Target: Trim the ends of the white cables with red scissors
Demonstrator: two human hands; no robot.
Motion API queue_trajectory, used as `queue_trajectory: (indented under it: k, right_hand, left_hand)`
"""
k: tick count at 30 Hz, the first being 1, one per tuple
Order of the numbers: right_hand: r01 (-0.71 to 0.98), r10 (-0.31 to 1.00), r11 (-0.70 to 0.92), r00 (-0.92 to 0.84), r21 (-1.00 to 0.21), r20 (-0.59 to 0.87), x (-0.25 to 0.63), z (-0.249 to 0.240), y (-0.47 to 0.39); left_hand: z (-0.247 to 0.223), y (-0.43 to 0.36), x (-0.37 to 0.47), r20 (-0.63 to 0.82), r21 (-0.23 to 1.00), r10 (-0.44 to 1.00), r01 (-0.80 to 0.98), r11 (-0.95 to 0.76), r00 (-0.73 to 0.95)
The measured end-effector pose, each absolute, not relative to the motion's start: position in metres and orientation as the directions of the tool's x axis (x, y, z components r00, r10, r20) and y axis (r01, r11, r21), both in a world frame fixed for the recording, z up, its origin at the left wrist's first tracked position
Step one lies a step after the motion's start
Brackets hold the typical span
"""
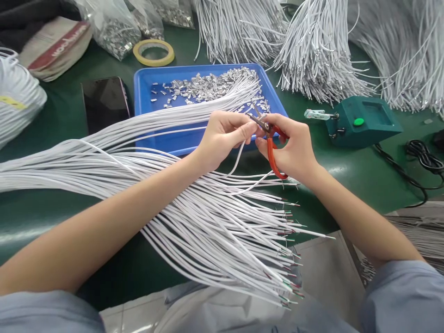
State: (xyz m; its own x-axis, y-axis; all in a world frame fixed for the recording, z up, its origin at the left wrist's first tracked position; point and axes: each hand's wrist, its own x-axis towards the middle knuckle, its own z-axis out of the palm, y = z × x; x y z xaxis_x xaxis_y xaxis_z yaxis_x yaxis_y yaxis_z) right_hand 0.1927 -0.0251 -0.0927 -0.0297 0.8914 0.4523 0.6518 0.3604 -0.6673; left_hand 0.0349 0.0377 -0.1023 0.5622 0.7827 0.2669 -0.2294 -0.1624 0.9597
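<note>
Over the near right part of a blue tray (143, 99), a cable (239, 159) ends between the fingers of the left hand (222, 138). Thumb and forefinger pinch it, and its white length curves down toward the near side. The right hand (293, 145) grips orange-handled scissors (271, 155), fingers curled around the handles; the blades point left and far, beside the left fingertips. Whether they touch the cable cannot be told, since fingers hide its tip.

Small metal pieces (204, 88) lie scattered in the tray, mostly along its far side. A far bundle (180, 110) of white cables comes from the left, its ends resting among them. The near bundle (208, 231) fans out under the left forearm toward the near right, with thin coloured wires at its tips.

Left of the tray lies a phone (106, 104) on the green table (354, 171), and farther left a white coil (17, 97). Tape (154, 61) sits just beyond the tray, near a clear bag (116, 34) of metal parts. To the far right, cable bunches (319, 51) spread beyond a green device (367, 122) with a clip (317, 114) on its left side.
</note>
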Motion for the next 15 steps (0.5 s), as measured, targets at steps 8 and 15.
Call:
queue_trajectory:
  k: [8,15]
  right_hand:
    - [0.646,0.911,0.343,-0.050,-0.682,0.410,0.1939,-0.0910,-0.0256]
    - [0.654,0.919,0.320,-0.040,-0.685,0.391,0.1927,-0.0895,-0.0264]
  left_hand:
    - [-0.1023,0.0381,0.0353,0.277,0.957,0.779,-0.239,-0.167,0.562]
    - [-0.1020,0.0379,0.0346,0.303,0.952,0.774,-0.210,-0.222,0.556]
